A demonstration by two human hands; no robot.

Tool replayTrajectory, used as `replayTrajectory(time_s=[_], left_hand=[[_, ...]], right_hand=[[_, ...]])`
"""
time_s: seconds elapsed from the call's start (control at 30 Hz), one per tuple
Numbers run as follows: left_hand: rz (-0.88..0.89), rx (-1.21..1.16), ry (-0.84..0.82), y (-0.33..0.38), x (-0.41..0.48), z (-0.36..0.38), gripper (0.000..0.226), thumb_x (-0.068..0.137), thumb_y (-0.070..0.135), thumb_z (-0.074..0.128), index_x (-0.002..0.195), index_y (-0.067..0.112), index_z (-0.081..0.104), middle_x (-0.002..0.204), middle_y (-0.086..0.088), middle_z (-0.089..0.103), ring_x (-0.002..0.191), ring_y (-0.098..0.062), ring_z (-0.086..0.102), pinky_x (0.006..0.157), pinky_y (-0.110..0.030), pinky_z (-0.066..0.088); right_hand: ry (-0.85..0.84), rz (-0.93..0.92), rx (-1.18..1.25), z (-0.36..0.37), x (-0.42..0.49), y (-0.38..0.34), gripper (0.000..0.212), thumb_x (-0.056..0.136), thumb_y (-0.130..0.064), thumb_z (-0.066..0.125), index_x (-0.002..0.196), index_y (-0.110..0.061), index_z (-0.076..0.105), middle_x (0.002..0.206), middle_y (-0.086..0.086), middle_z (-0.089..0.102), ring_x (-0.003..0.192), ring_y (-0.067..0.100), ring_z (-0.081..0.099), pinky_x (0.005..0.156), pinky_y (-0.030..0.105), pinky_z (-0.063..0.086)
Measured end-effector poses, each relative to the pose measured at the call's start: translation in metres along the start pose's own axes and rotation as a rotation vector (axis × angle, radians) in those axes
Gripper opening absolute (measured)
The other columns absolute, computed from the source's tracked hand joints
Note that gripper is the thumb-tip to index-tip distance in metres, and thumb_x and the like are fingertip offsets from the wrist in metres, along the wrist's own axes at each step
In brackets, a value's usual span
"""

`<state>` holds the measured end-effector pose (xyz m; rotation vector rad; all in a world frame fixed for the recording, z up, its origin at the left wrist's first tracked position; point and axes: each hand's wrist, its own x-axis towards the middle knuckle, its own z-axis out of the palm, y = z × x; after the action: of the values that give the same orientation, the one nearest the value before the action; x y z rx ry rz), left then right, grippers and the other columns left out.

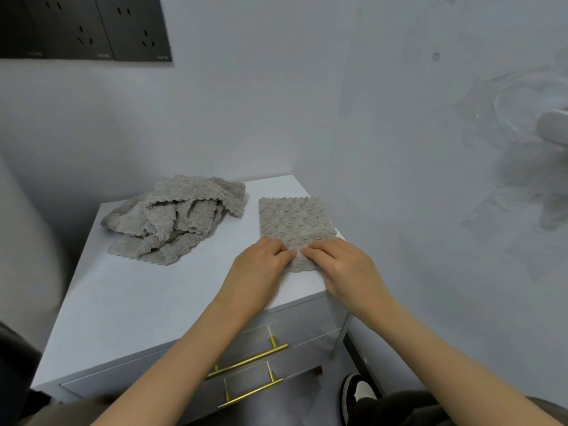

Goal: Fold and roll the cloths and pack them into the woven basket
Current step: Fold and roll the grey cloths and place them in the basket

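Note:
A folded grey-beige cloth [295, 221] with a bumpy weave lies flat near the right edge of the white cabinet top [172, 281]. My left hand [261, 265] and my right hand [338, 265] meet at its near end, fingers curled over the near edge, which is bunched up between them. A loose heap of several matching cloths [175, 218] lies at the back left of the cabinet top. No woven basket is in view.
The cabinet stands in a corner between pale walls and has drawers with brass handles [249, 359]. Dark wall sockets [86, 26] sit at the upper left. A shoe [356, 395] shows on the floor below right.

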<state>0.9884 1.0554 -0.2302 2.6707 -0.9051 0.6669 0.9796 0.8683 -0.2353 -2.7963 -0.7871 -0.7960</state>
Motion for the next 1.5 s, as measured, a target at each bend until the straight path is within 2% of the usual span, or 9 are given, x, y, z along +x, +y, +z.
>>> replayTrajectory(time_s=[0.17, 0.47, 0.67, 0.77, 0.9, 1.13, 1.33, 1.43, 1.5], left_hand=[[-0.002, -0.030, -0.017, -0.008, -0.002, 0.003, 0.033, 0.085, 0.025, 0.064, 0.115, 0.013, 0.069, 0.094, -0.002, 0.067, 0.089, -0.023, 0.060, 0.073, -0.030, 0.048], [-0.122, -0.198, -0.075, -0.025, -0.005, 0.001, 0.038, 0.085, 0.012, 0.059, 0.122, 0.016, 0.066, 0.112, 0.001, 0.066, 0.107, -0.018, 0.055, 0.088, -0.033, 0.048], [-0.414, -0.480, -0.080, -0.028, -0.001, -0.004, 0.019, 0.084, 0.020, 0.060, 0.096, 0.021, 0.074, 0.087, 0.008, 0.071, 0.082, -0.008, 0.061, 0.070, -0.019, 0.044], [-0.528, -0.577, -0.100, -0.030, -0.001, -0.005, 0.019, 0.085, 0.022, 0.056, 0.071, 0.012, 0.062, 0.063, 0.002, 0.059, 0.060, -0.013, 0.048, 0.058, -0.025, 0.036], [-0.606, -0.560, -0.145, -0.029, 0.001, -0.007, 0.031, 0.087, 0.028, 0.053, 0.070, 0.002, 0.050, 0.058, 0.001, 0.042, 0.054, -0.010, 0.034, 0.050, -0.022, 0.024], [-0.677, -0.415, -0.066, -0.023, 0.005, -0.003, 0.038, 0.081, 0.032, 0.061, 0.059, 0.012, 0.037, 0.055, -0.002, 0.034, 0.054, -0.015, 0.029, 0.050, -0.029, 0.021], [-0.477, -0.374, 0.053, -0.023, 0.005, 0.000, 0.011, 0.083, 0.016, 0.060, 0.093, 0.017, 0.057, 0.094, 0.002, 0.053, 0.092, -0.016, 0.044, 0.070, -0.022, 0.030], [-0.213, -0.319, 0.070, -0.015, 0.004, 0.000, 0.022, 0.082, -0.003, 0.057, 0.096, 0.013, 0.065, 0.094, 0.001, 0.058, 0.092, -0.017, 0.047, 0.075, -0.019, 0.031], [-0.175, -0.289, 0.067, -0.012, 0.002, 0.000, 0.022, 0.082, -0.005, 0.059, 0.094, 0.011, 0.068, 0.093, -0.001, 0.063, 0.089, -0.020, 0.053, 0.074, -0.021, 0.036]], right_hand=[[-0.058, 0.006, 0.056, -0.006, -0.007, 0.005, 0.038, 0.075, -0.009, 0.072, 0.113, -0.016, 0.072, 0.113, -0.004, 0.071, 0.101, 0.017, 0.068, 0.077, 0.029, 0.058], [-0.171, 0.157, 0.072, -0.010, -0.015, 0.034, 0.041, 0.087, -0.010, 0.057, 0.124, -0.026, 0.062, 0.112, -0.013, 0.068, 0.104, 0.015, 0.057, 0.066, 0.027, 0.047], [-0.184, 0.385, 0.456, -0.010, -0.010, 0.034, 0.029, 0.097, -0.014, 0.048, 0.121, -0.024, 0.062, 0.085, -0.023, 0.054, 0.086, 0.000, 0.043, 0.072, 0.003, 0.031], [-0.262, 0.537, 0.591, -0.011, -0.005, 0.035, 0.021, 0.099, -0.021, 0.047, 0.115, -0.022, 0.060, 0.085, -0.006, 0.053, 0.078, 0.000, 0.043, 0.065, 0.007, 0.031], [-0.311, 0.679, 0.651, -0.016, 0.002, 0.035, 0.018, 0.096, -0.025, 0.051, 0.110, -0.018, 0.061, 0.093, -0.001, 0.064, 0.081, 0.008, 0.053, 0.063, 0.013, 0.035], [-0.195, 0.951, 0.621, -0.007, 0.010, 0.032, 0.019, 0.077, -0.033, 0.068, 0.086, -0.020, 0.059, 0.082, 0.000, 0.066, 0.074, 0.009, 0.056, 0.056, 0.025, 0.036], [0.020, 0.645, 0.430, -0.005, 0.011, 0.021, 0.021, 0.073, -0.009, 0.066, 0.084, -0.021, 0.053, 0.076, -0.005, 0.054, 0.077, 0.016, 0.052, 0.060, 0.019, 0.035], [0.068, 0.342, 0.297, -0.006, 0.011, 0.009, 0.031, 0.074, 0.008, 0.053, 0.094, -0.014, 0.064, 0.096, 0.000, 0.059, 0.094, 0.021, 0.052, 0.074, 0.023, 0.040], [0.086, 0.159, 0.196, -0.007, 0.010, -0.001, 0.031, 0.078, 0.002, 0.049, 0.098, -0.009, 0.070, 0.099, 0.005, 0.066, 0.093, 0.025, 0.059, 0.073, 0.033, 0.050]])
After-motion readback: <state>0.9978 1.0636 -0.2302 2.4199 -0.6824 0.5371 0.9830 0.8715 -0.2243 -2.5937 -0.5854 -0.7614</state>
